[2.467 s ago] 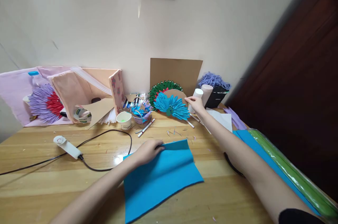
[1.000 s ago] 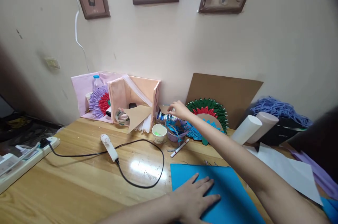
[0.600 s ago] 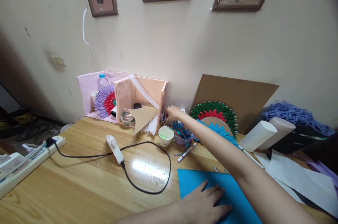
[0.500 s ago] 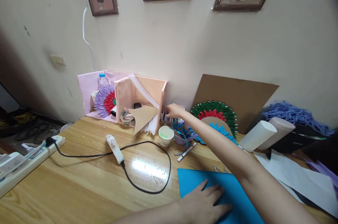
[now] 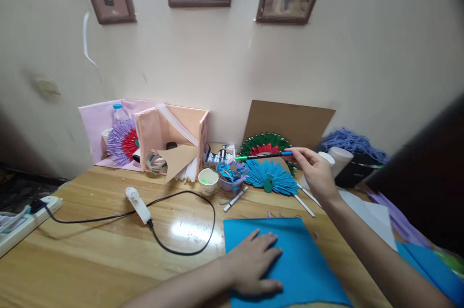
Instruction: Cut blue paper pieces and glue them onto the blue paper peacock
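Observation:
My left hand [image 5: 253,262] lies flat with fingers spread on a blue sheet [image 5: 304,269] at the near edge of the wooden table [image 5: 90,255]. My right hand [image 5: 314,168] is raised above the table and pinches a dark pen [image 5: 263,156] with a green tip and blue end, held level and pointing left. Under the pen sit a blue paper fan [image 5: 271,178] and a green and red fan [image 5: 266,146].
A glue gun [image 5: 137,204] with a looping black cable [image 5: 181,250] lies left of the sheet; a power strip [image 5: 21,223] is at far left. A paper cup [image 5: 208,181], a white marker [image 5: 235,198], a peach box [image 5: 170,146], cardboard [image 5: 290,122] and rolls [image 5: 339,158] line the wall.
My right hand has pulled back from beside the peach box to the right, now holding the pen. The left hand stays flat on the blue sheet. The camera view shifted.

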The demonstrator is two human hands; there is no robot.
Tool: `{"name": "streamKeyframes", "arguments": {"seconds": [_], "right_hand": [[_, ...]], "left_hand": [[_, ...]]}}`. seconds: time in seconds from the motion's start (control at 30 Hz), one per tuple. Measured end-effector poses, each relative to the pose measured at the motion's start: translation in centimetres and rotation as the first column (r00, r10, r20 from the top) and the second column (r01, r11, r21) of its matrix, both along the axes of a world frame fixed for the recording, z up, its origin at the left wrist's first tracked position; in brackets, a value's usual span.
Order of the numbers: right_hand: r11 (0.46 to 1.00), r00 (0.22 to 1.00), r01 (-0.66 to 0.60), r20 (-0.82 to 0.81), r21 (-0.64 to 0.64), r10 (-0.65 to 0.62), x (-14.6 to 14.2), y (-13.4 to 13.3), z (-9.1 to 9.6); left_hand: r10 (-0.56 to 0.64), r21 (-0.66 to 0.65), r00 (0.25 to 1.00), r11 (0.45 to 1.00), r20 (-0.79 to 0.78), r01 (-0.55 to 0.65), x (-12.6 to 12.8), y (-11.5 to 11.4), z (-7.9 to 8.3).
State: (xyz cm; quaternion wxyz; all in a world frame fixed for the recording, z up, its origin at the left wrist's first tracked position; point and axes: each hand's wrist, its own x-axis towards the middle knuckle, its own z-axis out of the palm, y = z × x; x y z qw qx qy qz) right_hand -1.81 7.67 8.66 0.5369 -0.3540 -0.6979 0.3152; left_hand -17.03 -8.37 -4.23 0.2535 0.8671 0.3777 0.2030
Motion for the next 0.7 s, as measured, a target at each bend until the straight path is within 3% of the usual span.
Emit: {"name": "streamKeyframes", "arguments": {"seconds": [0.1, 0.13, 0.2, 0.23, 0.4, 0.47, 0.53, 0.6, 0.7], "right_hand": [[0.993, 0.999, 0.044, 0.035, -0.110, -0.041, 4.9, -2.4, -2.2], [0.990, 0.996, 0.066, 0.066, -0.125, -0.058, 6.3, -3.2, -2.9], [0.984, 0.986, 0.116, 0.133, -0.134, -0.098, 8.8, -4.7, -4.2], [0.982, 0.981, 0.133, 0.160, -0.136, -0.111, 9.8, -5.4, -4.7], [0.977, 0.980, 0.117, 0.182, -0.179, -0.084, 12.1, -8.6, -6.2], [0.973, 0.992, 0.100, 0.101, -0.206, -0.080, 11.9, -9.5, -6.7], [0.958, 0.999, 0.007, -0.039, -0.286, -0.019, 11.2, -10.2, -7.4], [0.879, 0.979, -0.204, -0.104, -0.432, 0.176, 10.4, -10.9, -8.2], [0.674, 0.884, -0.414, -0.094, -0.612, 0.458, 10.2, -11.7, -8.6]], "left_hand": [[0.116, -0.009, 0.992, 0.993, 0.046, -0.116, 0.5, 0.1, 0.4], [0.231, -0.031, 0.968, 0.973, 0.096, -0.230, 0.6, 0.2, 0.8], [0.472, -0.096, 0.863, 0.881, 0.178, -0.463, 0.9, 0.2, 1.6], [0.522, -0.110, 0.834, 0.853, 0.182, -0.510, 1.1, 0.2, 2.1], [0.421, -0.039, 0.906, 0.907, 0.037, -0.420, 3.6, -0.1, 3.7], [0.390, -0.001, 0.919, 0.920, -0.056, -0.391, 5.0, -0.1, 3.7], [0.357, 0.033, 0.927, 0.934, -0.113, -0.355, 6.4, 0.2, 3.6], [0.275, 0.066, 0.953, 0.961, -0.129, -0.269, 7.5, 0.5, 3.5], [0.152, 0.076, 0.979, 0.987, -0.136, -0.143, 8.3, 0.5, 3.9]]}}
